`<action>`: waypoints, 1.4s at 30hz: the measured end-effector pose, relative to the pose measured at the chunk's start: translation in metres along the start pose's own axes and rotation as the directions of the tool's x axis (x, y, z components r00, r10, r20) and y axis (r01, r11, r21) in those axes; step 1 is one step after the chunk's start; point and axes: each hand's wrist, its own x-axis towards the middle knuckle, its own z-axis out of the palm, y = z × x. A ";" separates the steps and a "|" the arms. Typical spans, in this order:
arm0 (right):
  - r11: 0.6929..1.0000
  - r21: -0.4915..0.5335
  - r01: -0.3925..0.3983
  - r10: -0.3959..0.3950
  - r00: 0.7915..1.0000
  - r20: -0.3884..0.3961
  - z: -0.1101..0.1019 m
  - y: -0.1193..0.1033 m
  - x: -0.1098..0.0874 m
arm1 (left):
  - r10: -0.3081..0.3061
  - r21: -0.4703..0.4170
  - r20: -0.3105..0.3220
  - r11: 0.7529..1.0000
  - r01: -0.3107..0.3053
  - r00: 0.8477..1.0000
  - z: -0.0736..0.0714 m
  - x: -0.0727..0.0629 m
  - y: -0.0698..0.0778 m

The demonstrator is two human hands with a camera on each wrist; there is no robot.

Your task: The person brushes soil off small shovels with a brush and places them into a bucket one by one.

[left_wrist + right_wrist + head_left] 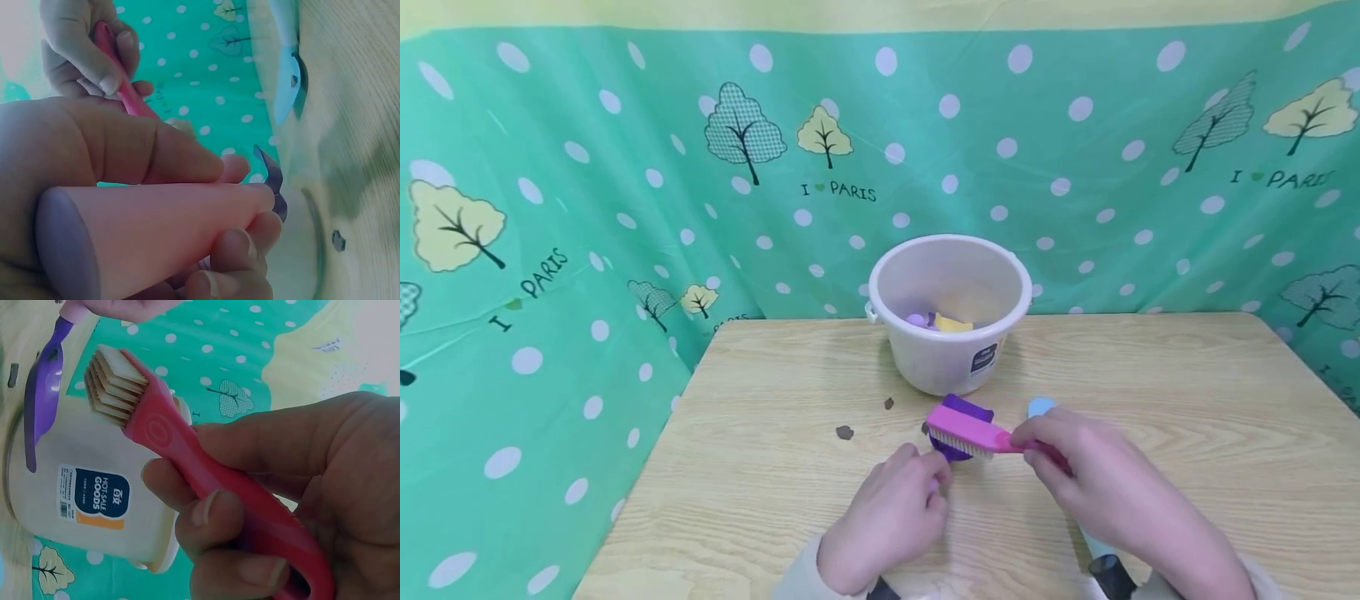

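My left hand [895, 510] grips the tapered handle [162, 231] of a purple toy shovel [45, 400]. Its purple blade reaches forward, partly behind the brush in the head view. A pink brush [964, 427] with pale bristles is in my right hand [1101, 479], fingers and thumb round its handle [250, 506]. In the head view the bristles overlap the shovel blade; in the right wrist view they stand apart from it. Dark flakes [845, 432] lie on the table left of the blade.
A white bucket [947, 358] stands behind the shovel, with yellow [953, 324] and purple pieces inside. A light-blue tool [287, 81] lies on the wooden table [760, 500], partly under my right hand in the head view. Green dotted cloth [850, 250] hangs behind.
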 end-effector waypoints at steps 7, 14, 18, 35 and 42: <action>0.999 0.011 0.042 -0.042 0.999 -0.002 0.006 -0.001 0.000 | 0.007 0.017 -0.009 1.000 -0.007 1.000 -0.004 -0.002 -0.002; 0.992 0.025 0.125 -0.124 0.992 -0.029 0.013 -0.002 0.000 | -0.004 0.015 -0.019 1.000 0.005 1.000 -0.010 -0.004 -0.006; 0.990 0.040 0.136 -0.136 0.991 -0.013 0.016 -0.001 0.001 | -0.007 0.015 -0.021 1.000 0.008 1.000 -0.012 -0.005 -0.006; 0.997 -0.059 0.053 -0.054 0.998 -0.017 0.021 0.001 0.006 | -0.001 0.030 -0.022 1.000 0.002 1.000 -0.014 -0.006 -0.006; 0.996 -0.080 0.026 -0.028 0.999 -0.026 0.019 0.004 0.008 | 0.005 0.032 -0.021 0.999 -0.004 1.000 -0.015 -0.008 -0.005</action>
